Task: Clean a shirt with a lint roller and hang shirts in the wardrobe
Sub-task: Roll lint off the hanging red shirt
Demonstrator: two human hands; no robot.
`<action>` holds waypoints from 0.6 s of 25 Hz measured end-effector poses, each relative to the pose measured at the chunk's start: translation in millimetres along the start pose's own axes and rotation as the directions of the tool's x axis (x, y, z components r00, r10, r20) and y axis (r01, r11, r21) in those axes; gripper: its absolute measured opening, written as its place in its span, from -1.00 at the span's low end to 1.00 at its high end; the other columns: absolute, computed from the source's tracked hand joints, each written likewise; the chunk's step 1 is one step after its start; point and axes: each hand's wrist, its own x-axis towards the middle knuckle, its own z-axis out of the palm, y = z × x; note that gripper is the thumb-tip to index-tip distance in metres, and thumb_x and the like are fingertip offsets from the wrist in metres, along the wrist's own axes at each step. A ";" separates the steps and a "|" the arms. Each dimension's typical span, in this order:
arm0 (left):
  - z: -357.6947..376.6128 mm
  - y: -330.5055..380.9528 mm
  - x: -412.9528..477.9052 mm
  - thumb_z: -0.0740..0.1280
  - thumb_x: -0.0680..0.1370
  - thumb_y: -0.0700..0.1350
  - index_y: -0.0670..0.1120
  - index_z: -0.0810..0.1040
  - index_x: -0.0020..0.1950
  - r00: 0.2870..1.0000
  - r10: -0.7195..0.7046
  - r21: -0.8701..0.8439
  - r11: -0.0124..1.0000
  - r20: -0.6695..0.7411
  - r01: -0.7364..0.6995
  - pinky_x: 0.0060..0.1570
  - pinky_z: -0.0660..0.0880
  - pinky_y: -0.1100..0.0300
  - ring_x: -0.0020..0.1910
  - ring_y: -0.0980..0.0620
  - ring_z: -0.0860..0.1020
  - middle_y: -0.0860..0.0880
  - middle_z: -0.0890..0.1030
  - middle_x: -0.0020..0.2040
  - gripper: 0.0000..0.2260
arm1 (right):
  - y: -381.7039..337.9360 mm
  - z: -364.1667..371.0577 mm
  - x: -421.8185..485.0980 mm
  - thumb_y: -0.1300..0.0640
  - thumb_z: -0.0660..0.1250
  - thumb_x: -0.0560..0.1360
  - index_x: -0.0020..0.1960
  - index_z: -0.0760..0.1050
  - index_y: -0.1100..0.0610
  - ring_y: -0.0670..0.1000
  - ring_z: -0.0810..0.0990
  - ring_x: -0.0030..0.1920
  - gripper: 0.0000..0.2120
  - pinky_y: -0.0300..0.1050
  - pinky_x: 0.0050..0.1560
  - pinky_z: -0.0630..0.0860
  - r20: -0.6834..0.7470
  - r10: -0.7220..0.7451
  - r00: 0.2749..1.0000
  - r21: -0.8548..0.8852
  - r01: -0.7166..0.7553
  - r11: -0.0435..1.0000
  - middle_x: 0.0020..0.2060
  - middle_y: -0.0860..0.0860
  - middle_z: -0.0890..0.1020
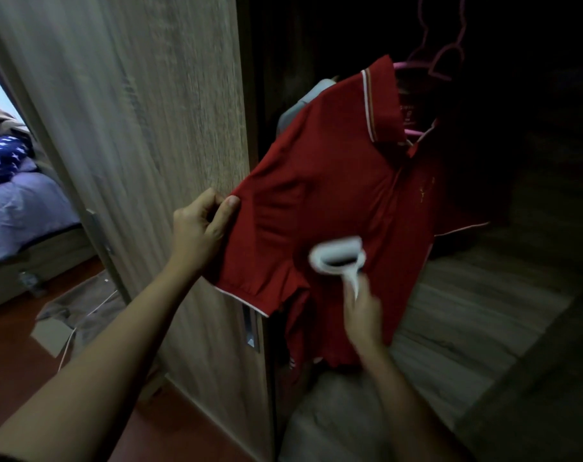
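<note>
A red polo shirt [336, 181] with white-trimmed collar and sleeves hangs on a pink hanger [416, 66] inside the dark wardrobe. My left hand [200, 228] pinches the edge of its left sleeve and holds the cloth stretched out. My right hand [361, 311] grips the white handle of a lint roller [336, 256], whose head lies against the shirt's front below the chest. The roller and right hand are blurred by motion. A grey garment [303, 101] shows behind the shirt's shoulder.
The wooden wardrobe door [150, 128] stands open at left, its metal handle [250, 328] near my left forearm. A bed with blue bedding [20, 208] is at far left. A brown bag and cardboard [73, 311] lie on the red floor. A wooden shelf [476, 311] lies inside the wardrobe.
</note>
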 end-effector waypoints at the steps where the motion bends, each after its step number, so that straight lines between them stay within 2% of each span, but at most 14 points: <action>1: 1.0 -0.7 0.8 0.20 0.49 0.15 0.03 0.33 -0.37 1.000 0.013 -0.007 1.000 -0.007 -0.013 -0.43 0.24 0.37 -0.46 0.17 0.33 -0.09 0.41 -0.46 -0.70 | -21.0 -13.7 26.5 0.06 0.15 0.57 0.09 0.44 0.24 0.14 0.54 -0.42 -0.74 -0.13 -0.39 0.25 -0.090 -0.056 0.994 0.051 0.061 0.997 -0.41 0.13 0.54; 3: 0.6 -2.1 1.0 0.20 0.49 0.14 0.02 0.33 -0.36 1.000 0.021 -0.002 1.000 -0.009 -0.021 -0.43 0.25 0.36 -0.45 0.16 0.33 -0.14 0.43 -0.45 -0.70 | -76.1 -48.1 73.6 0.11 0.13 0.59 0.08 0.44 0.29 0.00 0.39 -0.50 -0.74 -0.20 -0.41 0.14 -0.274 -0.144 0.951 0.132 0.185 0.974 -0.41 0.01 0.46; 4: 0.8 -2.7 0.3 0.20 0.49 0.14 0.01 0.34 -0.36 1.000 0.022 0.003 1.000 -0.018 -0.022 -0.43 0.25 0.35 -0.45 0.16 0.33 -0.15 0.43 -0.45 -0.70 | -87.7 -54.6 88.7 0.12 0.12 0.59 0.08 0.44 0.29 -0.05 0.33 -0.52 -0.75 -0.21 -0.44 0.11 -0.335 -0.191 0.923 0.125 0.244 0.962 -0.42 -0.02 0.44; 5: 1.3 -4.0 -0.2 0.20 0.49 0.14 -0.02 0.36 -0.36 0.999 0.025 0.002 1.000 -0.022 -0.025 -0.42 0.25 0.36 -0.46 0.17 0.34 -0.15 0.43 -0.44 -0.69 | -84.9 -50.8 90.9 0.11 0.12 0.60 0.08 0.43 0.28 -0.09 0.31 -0.52 -0.75 -0.20 -0.45 0.12 -0.336 -0.202 0.920 0.143 0.262 0.954 -0.43 -0.02 0.44; 7: 2.9 -5.0 1.0 0.20 0.49 0.14 -0.12 0.40 -0.34 1.000 0.018 0.007 1.000 -0.023 -0.018 -0.42 0.25 0.38 -0.47 0.21 0.36 -0.12 0.43 -0.45 -0.63 | -50.3 -20.9 65.3 0.06 0.11 0.59 0.10 0.43 0.24 0.02 0.46 -0.46 -0.73 -0.14 -0.41 0.21 -0.233 -0.158 0.960 0.140 0.193 0.971 -0.41 0.09 0.52; 9: 2.5 -5.4 0.7 0.20 0.49 0.14 -0.15 0.41 -0.33 0.999 0.020 0.013 1.000 -0.031 -0.020 -0.42 0.26 0.40 -0.46 0.24 0.39 0.01 0.43 -0.46 -0.62 | 4.6 17.0 17.6 -0.08 0.09 0.58 0.13 0.43 0.18 0.22 0.61 -0.32 -0.64 -0.11 -0.40 0.30 0.008 -0.033 0.999 0.048 0.033 0.998 -0.32 0.22 0.62; 11: 2.0 -7.2 0.3 0.21 0.49 0.14 -0.04 0.38 -0.36 0.999 0.022 -0.008 1.000 -0.024 -0.022 -0.44 0.26 0.44 -0.47 0.26 0.40 0.11 0.46 -0.48 -0.67 | 51.3 44.5 -33.0 -0.32 -0.01 0.49 0.19 0.45 0.15 0.23 0.65 -0.16 -0.38 -0.06 -0.28 0.44 0.245 0.106 0.964 -0.078 -0.089 0.993 -0.17 0.23 0.67; 12: 1.9 -6.1 0.0 0.21 0.49 0.14 0.03 0.34 -0.38 0.999 0.031 -0.010 0.999 -0.027 -0.031 -0.44 0.26 0.46 -0.47 0.28 0.39 0.17 0.48 -0.45 -0.70 | 68.5 50.2 -45.1 -0.34 -0.03 0.47 0.22 0.45 0.14 0.21 0.65 -0.08 -0.34 -0.04 -0.16 0.49 0.278 0.146 0.949 -0.108 -0.120 0.987 -0.09 0.23 0.67; 13: 1.9 -5.7 0.4 0.21 0.49 0.14 0.07 0.32 -0.38 0.999 0.032 -0.014 0.999 -0.025 -0.033 -0.43 0.25 0.46 -0.48 0.29 0.39 0.20 0.49 -0.44 -0.72 | 73.2 45.8 -45.8 -0.27 0.03 0.50 0.24 0.45 0.14 0.22 0.65 -0.04 -0.42 -0.02 -0.08 0.51 0.269 0.214 0.939 -0.112 -0.190 0.975 -0.05 0.24 0.67; 15: 2.7 -8.4 0.7 0.21 0.49 0.14 0.07 0.32 -0.37 0.999 0.029 -0.026 0.999 -0.015 -0.029 -0.43 0.25 0.44 -0.47 0.26 0.38 0.12 0.45 -0.48 -0.71 | 74.1 29.2 -15.7 -0.02 0.14 0.58 0.22 0.46 0.19 0.29 0.63 -0.03 -0.65 0.03 -0.09 0.49 0.158 0.269 0.950 -0.088 -0.257 0.962 -0.04 0.31 0.65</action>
